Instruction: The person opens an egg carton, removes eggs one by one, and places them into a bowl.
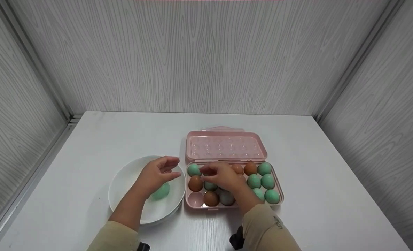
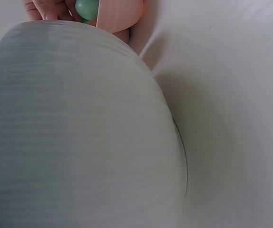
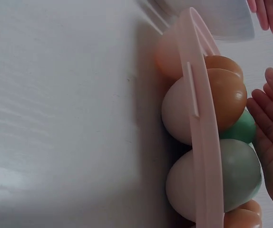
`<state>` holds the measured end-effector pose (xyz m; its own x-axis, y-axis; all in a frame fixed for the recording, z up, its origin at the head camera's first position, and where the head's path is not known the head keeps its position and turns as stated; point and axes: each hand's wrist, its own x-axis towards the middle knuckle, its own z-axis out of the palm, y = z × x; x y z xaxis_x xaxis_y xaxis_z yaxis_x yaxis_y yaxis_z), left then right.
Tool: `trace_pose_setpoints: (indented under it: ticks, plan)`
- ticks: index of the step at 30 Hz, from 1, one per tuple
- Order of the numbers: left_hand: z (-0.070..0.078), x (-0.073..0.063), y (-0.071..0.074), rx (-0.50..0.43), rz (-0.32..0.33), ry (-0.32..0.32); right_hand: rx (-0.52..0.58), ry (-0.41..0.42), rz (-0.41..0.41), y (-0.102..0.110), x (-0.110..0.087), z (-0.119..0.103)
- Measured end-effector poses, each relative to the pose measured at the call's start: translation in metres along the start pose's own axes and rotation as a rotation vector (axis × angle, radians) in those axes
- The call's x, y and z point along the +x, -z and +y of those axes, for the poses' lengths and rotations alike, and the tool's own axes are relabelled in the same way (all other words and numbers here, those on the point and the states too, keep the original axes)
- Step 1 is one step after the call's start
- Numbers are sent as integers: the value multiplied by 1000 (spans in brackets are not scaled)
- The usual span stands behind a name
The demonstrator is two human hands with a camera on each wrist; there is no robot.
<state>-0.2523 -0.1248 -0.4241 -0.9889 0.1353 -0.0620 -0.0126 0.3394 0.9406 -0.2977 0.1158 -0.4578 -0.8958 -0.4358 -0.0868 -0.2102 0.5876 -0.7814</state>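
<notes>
My left hand (image 1: 157, 175) hovers over the right side of a white bowl (image 1: 121, 184), thumb and fingers apart with nothing between them. Inside the bowl lies a green egg (image 1: 161, 191), partly behind that hand. To the right sits a pink egg carton (image 1: 195, 200), holding brown, green and greyish eggs; its front-left cup is bare. Over the carton's left half is my right hand (image 1: 224, 175), hiding several cups. Its fingers appear loosely bent and hold nothing visible, near a green egg (image 1: 194, 169) and a brown egg (image 1: 195, 183). The right wrist view shows these fingers (image 3: 265, 114) beside the eggs.
The carton's pink lid (image 1: 226, 146) lies folded back behind it. Both containers stand on a white table (image 1: 318, 195), the bowl's rim close to the carton's left edge. Grey wood-grain panels (image 1: 192, 59) rise at the back and both sides.
</notes>
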Motion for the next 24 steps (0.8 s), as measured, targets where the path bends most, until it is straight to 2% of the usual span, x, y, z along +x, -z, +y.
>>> trace_pose_setpoints:
  ticks: [10,16,24]
  plan:
    - [-5,1,-2,-4,-1,5,-46,24,-41,-13,4,-2]
    - [-7,3,-3,-8,0,1,-88,84,-54,-19,6,0]
    - [-8,4,-2,6,-4,5,-89,54,-67,-21,4,-1]
